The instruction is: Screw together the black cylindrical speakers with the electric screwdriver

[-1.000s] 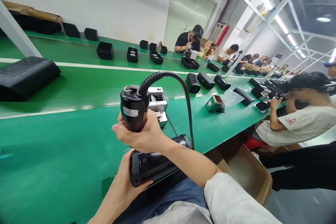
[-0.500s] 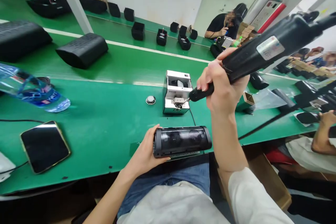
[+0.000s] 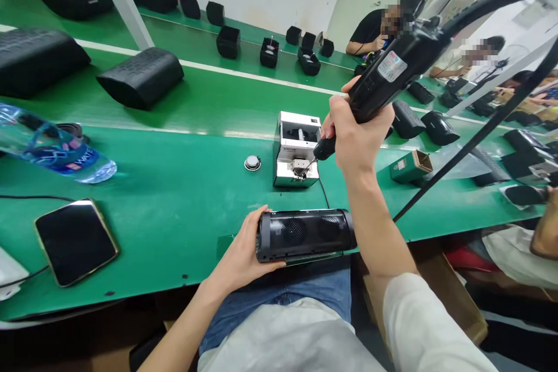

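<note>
Near the table's front edge lies a black cylindrical speaker (image 3: 309, 233) with a perforated front. My left hand (image 3: 244, 253) grips its left end, thumb below and fingers on top. Wrapped round a black electric screwdriver (image 3: 375, 87) is my right hand (image 3: 360, 133), with the tool slanting down to the left. The thin bit reaches the metal outlet of a white and black box-shaped screw feeder (image 3: 299, 139); whether it touches a screw is too small to tell. A small round silver part (image 3: 252, 163) lies left of the feeder.
A phone (image 3: 77, 242) and a water bottle (image 3: 56, 148) lie on the left of the green table (image 3: 174, 186). Black speaker housings (image 3: 140, 78) stand farther back. A green box (image 3: 410, 167) is at the right, by a hanging cable (image 3: 475, 131). Several people sit beyond.
The screwdriver's rear end has swung left and more upright, its bit staying at the feeder's outlet. My left hand and the speaker look nearly unmoved; the view has shifted slightly.
</note>
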The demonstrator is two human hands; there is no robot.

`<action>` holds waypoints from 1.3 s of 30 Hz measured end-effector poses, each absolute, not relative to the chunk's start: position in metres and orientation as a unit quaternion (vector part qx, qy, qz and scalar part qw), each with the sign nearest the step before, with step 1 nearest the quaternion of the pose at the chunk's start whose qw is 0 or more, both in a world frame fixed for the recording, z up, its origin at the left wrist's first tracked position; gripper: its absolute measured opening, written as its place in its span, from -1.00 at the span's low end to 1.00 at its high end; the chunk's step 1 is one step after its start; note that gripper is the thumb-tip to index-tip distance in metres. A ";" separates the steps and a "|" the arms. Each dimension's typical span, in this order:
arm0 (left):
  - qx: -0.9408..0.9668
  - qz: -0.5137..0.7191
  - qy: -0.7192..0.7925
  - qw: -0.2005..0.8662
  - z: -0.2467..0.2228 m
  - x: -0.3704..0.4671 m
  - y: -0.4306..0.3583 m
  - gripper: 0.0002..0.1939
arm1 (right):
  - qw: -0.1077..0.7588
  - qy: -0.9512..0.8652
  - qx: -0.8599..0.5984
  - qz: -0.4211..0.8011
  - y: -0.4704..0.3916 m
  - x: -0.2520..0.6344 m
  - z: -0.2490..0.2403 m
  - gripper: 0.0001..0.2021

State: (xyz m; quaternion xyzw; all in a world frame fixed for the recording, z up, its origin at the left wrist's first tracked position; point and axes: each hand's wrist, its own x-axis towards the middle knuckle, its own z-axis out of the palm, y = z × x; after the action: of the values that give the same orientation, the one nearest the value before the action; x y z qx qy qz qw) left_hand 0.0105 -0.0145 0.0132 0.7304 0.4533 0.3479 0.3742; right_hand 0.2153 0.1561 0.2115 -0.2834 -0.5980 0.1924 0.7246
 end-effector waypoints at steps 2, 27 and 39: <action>0.733 0.350 0.450 0.371 0.014 0.011 -0.014 0.22 | 0.725 -0.601 -0.280 0.187 0.157 0.217 0.211 -0.77; 0.747 0.360 0.427 0.361 0.018 0.012 -0.011 0.24 | 0.683 -0.584 -0.348 0.265 0.125 0.218 0.219 -0.59; 0.744 0.365 0.423 0.366 0.019 0.012 -0.013 0.22 | 0.713 -0.534 -0.290 0.350 0.068 0.199 0.256 -0.85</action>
State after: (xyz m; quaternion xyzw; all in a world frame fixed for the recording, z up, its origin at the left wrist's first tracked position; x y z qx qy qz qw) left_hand 0.0123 -0.0132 0.0193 0.7443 0.4231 0.3647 0.3660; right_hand 0.1985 0.0684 0.2561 -0.2902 -0.5339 0.3496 0.7131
